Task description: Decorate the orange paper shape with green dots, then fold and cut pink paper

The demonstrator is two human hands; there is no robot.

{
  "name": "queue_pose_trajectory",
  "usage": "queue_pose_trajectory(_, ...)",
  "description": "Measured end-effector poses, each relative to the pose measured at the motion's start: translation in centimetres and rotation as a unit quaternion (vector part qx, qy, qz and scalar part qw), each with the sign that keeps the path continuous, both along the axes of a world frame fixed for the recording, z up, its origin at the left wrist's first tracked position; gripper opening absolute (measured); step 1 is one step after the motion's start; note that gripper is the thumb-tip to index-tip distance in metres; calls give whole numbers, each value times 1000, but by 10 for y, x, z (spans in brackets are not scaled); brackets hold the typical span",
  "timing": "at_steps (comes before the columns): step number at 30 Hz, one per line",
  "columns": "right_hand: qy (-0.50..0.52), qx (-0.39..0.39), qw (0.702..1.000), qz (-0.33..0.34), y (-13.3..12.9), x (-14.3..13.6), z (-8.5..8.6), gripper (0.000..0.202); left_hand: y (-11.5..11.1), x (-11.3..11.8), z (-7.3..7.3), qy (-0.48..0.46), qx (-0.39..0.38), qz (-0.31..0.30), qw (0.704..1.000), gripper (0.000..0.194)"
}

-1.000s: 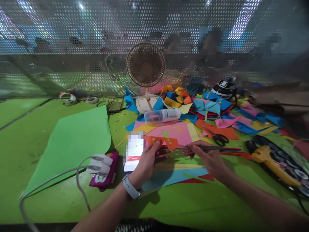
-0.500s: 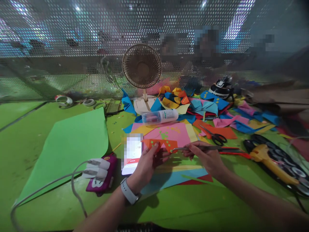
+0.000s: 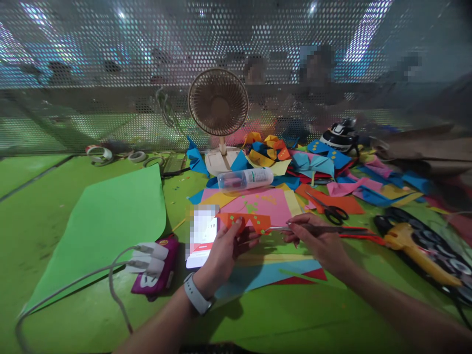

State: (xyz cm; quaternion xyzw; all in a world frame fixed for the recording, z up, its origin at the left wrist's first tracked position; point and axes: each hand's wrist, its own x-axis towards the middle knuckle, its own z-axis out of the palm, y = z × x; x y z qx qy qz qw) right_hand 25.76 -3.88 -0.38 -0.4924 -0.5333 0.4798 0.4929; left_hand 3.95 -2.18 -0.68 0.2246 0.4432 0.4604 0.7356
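Note:
My left hand (image 3: 231, 243) has its thumb on top of a piece of orange paper (image 3: 251, 221) and its fingers beneath. Small yellow-green squares dot this paper. In my right hand (image 3: 320, 241) is a slim pair of metal tweezers (image 3: 277, 228), gripped between thumb and fingers. Its tip points left, at the paper's right corner, by one of the squares; whether it touches cannot be made out. Under the hands lies a pink sheet (image 3: 275, 204) with green and yellow bits on it. A lit phone (image 3: 201, 246) is beside my left hand.
Black scissors (image 3: 335, 214) and a yellow-handled tool (image 3: 416, 250) lie to the right. Behind are a clear bottle (image 3: 245, 179), a small fan (image 3: 218, 103) and heaped coloured paper (image 3: 313, 162). A green sheet (image 3: 118, 211) and a purple plug adapter (image 3: 155, 275) with cables occupy the left.
The tweezers' tip has drawn slightly right, and the fingers of my right hand have shifted on them. My left hand keeps its hold on the orange paper.

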Motion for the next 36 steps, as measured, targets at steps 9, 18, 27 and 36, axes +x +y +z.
queue_pose_trajectory(9,7,0,1000,9,-3,-4,6,25,-5,1,4,30,54,-45,997,24)
queue_pose_trajectory(18,19,-16,1000,10,-4,0,5,26,-5,1,7,56,59,-53,995,23)
queue_pose_trajectory(27,42,-15,999,2,-3,-3,12,26,-7,3,2,59,79,-67,993,25)
queue_pose_trajectory(36,50,-10,998,24,-1,-1,10,20,-9,3,2,61,101,-77,990,20)
